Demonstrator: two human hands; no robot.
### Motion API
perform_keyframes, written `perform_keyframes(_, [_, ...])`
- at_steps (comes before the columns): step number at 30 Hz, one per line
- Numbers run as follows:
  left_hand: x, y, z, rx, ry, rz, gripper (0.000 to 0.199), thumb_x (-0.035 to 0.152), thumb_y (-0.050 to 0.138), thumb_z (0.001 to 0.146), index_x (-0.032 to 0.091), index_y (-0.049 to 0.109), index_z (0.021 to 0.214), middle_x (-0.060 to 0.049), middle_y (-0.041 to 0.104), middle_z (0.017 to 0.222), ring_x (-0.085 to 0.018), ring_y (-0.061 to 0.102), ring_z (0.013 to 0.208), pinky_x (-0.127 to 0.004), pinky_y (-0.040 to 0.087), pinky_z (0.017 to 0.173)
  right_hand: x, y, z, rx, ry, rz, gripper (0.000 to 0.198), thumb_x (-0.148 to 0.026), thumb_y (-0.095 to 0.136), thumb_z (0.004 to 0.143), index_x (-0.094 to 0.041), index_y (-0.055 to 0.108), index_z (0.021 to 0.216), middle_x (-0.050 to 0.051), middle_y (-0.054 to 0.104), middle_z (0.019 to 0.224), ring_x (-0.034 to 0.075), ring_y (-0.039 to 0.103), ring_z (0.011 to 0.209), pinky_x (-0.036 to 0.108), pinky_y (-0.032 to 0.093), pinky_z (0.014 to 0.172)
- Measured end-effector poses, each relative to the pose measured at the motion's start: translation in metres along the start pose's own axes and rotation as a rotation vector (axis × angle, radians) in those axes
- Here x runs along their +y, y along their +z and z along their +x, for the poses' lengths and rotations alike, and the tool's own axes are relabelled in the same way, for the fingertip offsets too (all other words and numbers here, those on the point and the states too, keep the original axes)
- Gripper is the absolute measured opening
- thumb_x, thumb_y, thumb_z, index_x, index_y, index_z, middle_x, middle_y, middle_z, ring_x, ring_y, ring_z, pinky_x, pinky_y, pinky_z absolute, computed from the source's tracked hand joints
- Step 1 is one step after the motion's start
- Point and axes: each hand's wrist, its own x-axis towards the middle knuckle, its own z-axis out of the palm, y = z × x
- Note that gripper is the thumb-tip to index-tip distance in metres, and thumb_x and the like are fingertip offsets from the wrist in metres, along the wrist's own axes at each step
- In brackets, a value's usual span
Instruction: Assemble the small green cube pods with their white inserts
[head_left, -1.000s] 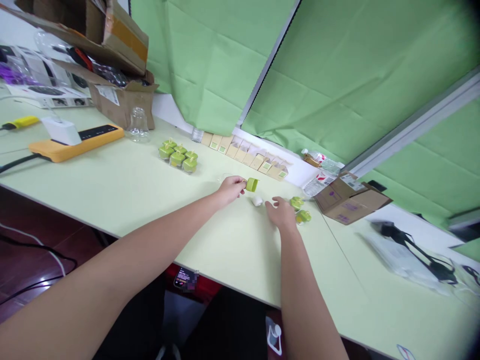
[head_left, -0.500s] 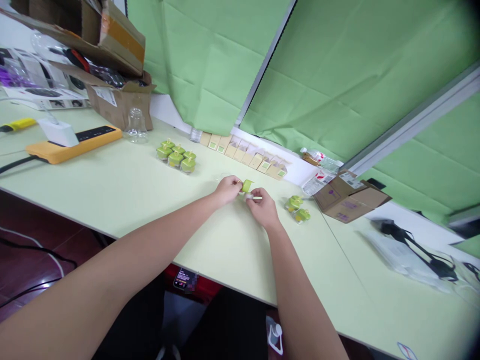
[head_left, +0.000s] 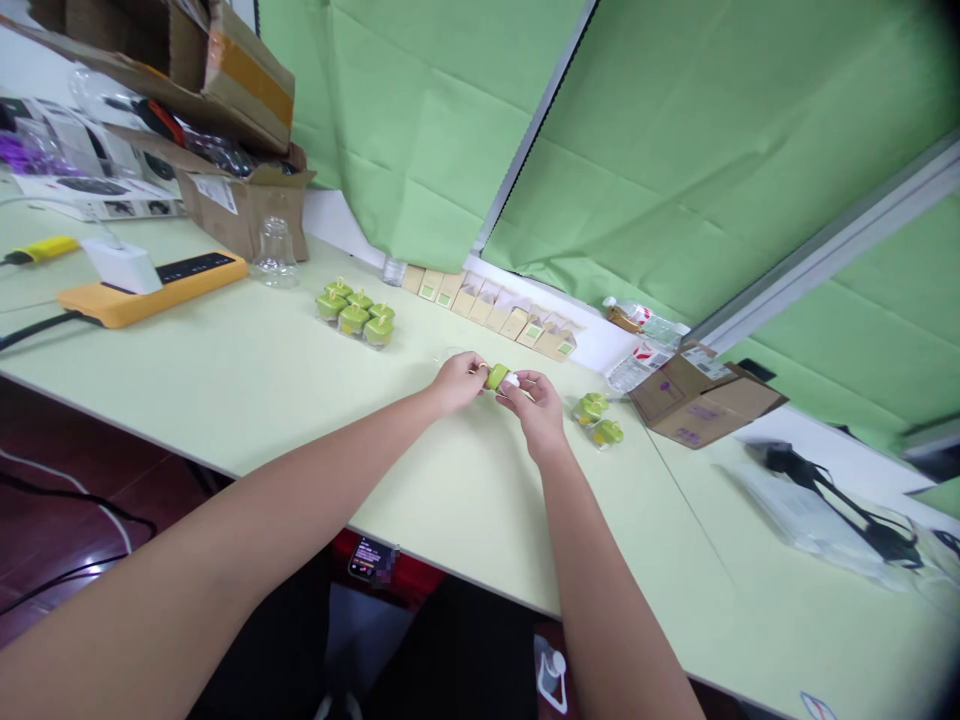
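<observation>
Head view: at centre frame, the left hand [head_left: 460, 381] pinches a green cap [head_left: 496, 377]. The right hand [head_left: 537, 402], fingers curled, grips a white piece [head_left: 511, 380] at the cap's right end; earlier it lay on the table [head_left: 465, 490].

bare arms [head_left: 330, 462] — black trousers [head_left: 457, 650], it seems

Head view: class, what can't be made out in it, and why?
All in the head view:
- White piece: how deep it sits in the green cap; the cap's wall hides this.
- Left hand: exact grip on the cap, too small.
- Phone: its words, small and blurred.
- Top-left carton: top cut off by the upper edge.
</observation>
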Motion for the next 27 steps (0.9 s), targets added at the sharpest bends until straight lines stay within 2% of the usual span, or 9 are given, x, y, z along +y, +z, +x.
perform_keyframes(6, [0.005,0.0,0.0,0.006,-0.04,-0.099,0.01,0.016,0.058,0.086,0.015,0.057,0.077,-0.001,0.061,0.074,-0.012,0.063,0.064,-0.029,0.054,0.07,0.002,-0.004,0.002,-0.025,-0.004,-0.01,0.04,-0.039,0.083,0.064,-0.022,0.063,0.094,0.001,0.066,0.098,0.015,0.067,0.086,0.035,0.061,0.078])
perform_keyframes(13, [0.002,0.0,0.003,-0.003,-0.045,-0.226,0.01,0.016,0.06,0.086,0.014,0.057,0.077,0.0,0.062,0.074,-0.011,0.064,0.065,-0.032,0.057,0.075,-0.001,-0.001,0.001,-0.024,-0.004,0.061,0.04,-0.037,0.085,0.062,-0.021,0.064,0.092,0.001,0.066,0.099,0.014,0.067,0.087,0.036,0.059,0.086])
perform_keyframes(23, [0.011,0.001,-0.001,0.001,-0.047,-0.303,0.012,0.013,0.057,0.088,0.013,0.055,0.076,0.0,0.061,0.075,-0.01,0.063,0.069,-0.036,0.058,0.082,-0.003,-0.001,0.001,-0.002,-0.001,0.113,0.041,-0.036,0.086,0.061,-0.021,0.062,0.091,0.0,0.065,0.099,0.015,0.067,0.09,0.037,0.06,0.087])
perform_keyframes(27, [0.012,0.0,-0.002,0.003,-0.044,-0.313,0.013,0.014,0.062,0.085,0.013,0.055,0.075,0.0,0.061,0.074,-0.01,0.063,0.07,-0.035,0.058,0.081,0.0,-0.002,0.002,-0.019,-0.029,0.09,0.04,-0.038,0.085,0.063,-0.022,0.062,0.092,0.0,0.065,0.101,0.015,0.067,0.088,0.037,0.06,0.087])
